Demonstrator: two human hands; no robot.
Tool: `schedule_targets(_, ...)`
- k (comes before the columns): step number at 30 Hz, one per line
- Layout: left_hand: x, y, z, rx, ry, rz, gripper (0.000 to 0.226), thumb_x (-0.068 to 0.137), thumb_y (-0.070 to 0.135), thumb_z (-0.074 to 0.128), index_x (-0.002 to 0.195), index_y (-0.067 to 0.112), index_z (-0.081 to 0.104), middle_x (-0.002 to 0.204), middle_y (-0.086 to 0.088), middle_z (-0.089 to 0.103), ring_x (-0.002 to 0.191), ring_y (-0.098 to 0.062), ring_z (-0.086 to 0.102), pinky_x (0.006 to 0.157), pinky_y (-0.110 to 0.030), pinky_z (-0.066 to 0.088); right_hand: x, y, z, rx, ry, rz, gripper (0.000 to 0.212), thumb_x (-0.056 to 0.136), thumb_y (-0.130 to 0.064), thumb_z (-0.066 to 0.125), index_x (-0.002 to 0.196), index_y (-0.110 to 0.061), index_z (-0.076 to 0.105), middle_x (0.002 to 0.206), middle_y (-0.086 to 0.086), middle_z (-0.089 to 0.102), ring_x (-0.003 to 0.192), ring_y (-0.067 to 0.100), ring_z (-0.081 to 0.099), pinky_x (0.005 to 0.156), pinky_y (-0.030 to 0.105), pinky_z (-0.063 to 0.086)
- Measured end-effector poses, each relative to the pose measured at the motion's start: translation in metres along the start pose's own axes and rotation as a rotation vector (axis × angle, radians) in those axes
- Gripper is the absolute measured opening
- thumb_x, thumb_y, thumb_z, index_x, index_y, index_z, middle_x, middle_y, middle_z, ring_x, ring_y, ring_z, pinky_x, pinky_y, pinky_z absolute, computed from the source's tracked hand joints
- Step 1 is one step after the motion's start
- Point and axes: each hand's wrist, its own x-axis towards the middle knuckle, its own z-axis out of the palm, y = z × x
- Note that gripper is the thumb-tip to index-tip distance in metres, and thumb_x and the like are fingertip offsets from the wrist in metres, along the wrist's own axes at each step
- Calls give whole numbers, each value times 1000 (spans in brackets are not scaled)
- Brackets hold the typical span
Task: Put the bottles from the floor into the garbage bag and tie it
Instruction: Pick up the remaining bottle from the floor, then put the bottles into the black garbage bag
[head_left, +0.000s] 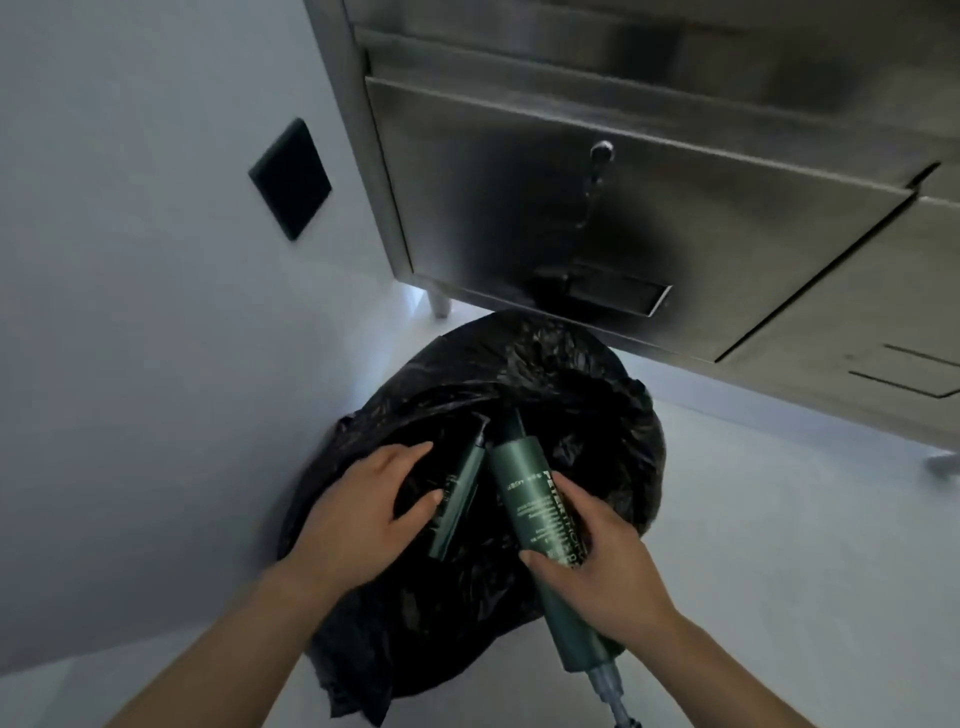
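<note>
Head view: the left hand (358, 506) is spread over the mouth of the black garbage bag (571, 374), fingers fairly straight. Its thumb tip lies against a slim green bottle (460, 493); I cannot tell whether it actually grips that bottle. The slim bottle slants over the bag's opening, with its dark top pointing away from the person.

The right hand (602, 564) is wrapped around a larger green bottle (522, 499) with pale lettering, thumb on the near side and fingers curled over the far side. This bottle's upper end reaches over the bag just beside the slim one. Below the hand, a green barrel runs on to a clear pump head (605, 683) that points toward the person. Whether that makes one long bottle or two held end to end is unclear.

The bag sits crumpled on the pale floor (779, 519), close against a white wall (130, 312) that carries a black plate (290, 179). A stainless steel cabinet (649, 218) stands on short legs just behind the bag.
</note>
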Motion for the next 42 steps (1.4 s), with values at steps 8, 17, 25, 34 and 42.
schedule_targets(8, 49, -87, 137, 220, 27, 158, 59, 89, 54, 43, 142, 32, 31, 142, 6, 42, 125, -15, 44, 100, -30, 41, 101, 109, 77, -267, -53, -247, 88, 68, -57, 69, 142, -39, 24, 134, -5, 49, 117, 11, 48, 90, 20, 39)
schedule_targets(17, 50, -91, 130, 166, 114, 80, 57, 88, 50, 48, 140, 28, 37, 138, 1, 46, 122, -20, 47, 96, -34, 45, 100, 115, 78, -327, -66, -219, 85, 69, -54, 67, 142, -34, 28, 129, 0, 55, 114, 17, 54, 92, 32, 46)
schedule_targets(25, 52, -95, 130, 235, 122, 134, 58, 88, 53, 46, 141, 34, 33, 140, 7, 43, 126, -15, 43, 99, -30, 43, 148, 86, 95, -98, 95, -257, 82, 77, -46, 68, 144, -25, 26, 136, 4, 49, 121, 20, 49, 92, 23, 38)
schedule_targets(34, 53, -95, 137, 225, 147, 165, 58, 87, 55, 44, 141, 35, 32, 139, 11, 42, 125, -10, 42, 97, -28, 44, 148, 108, 34, -171, 425, -542, 44, 79, -30, 70, 120, -21, 56, 115, -7, 54, 94, 6, 55, 75, 28, 53)
schedule_targets(42, 47, -82, 144, 207, 127, 204, 58, 86, 60, 39, 140, 41, 29, 140, 17, 39, 124, -5, 40, 96, -23, 43, 170, 107, 20, -231, 413, -474, 65, 79, -33, 72, 135, -16, 44, 137, 2, 43, 127, 18, 42, 105, 32, 38)
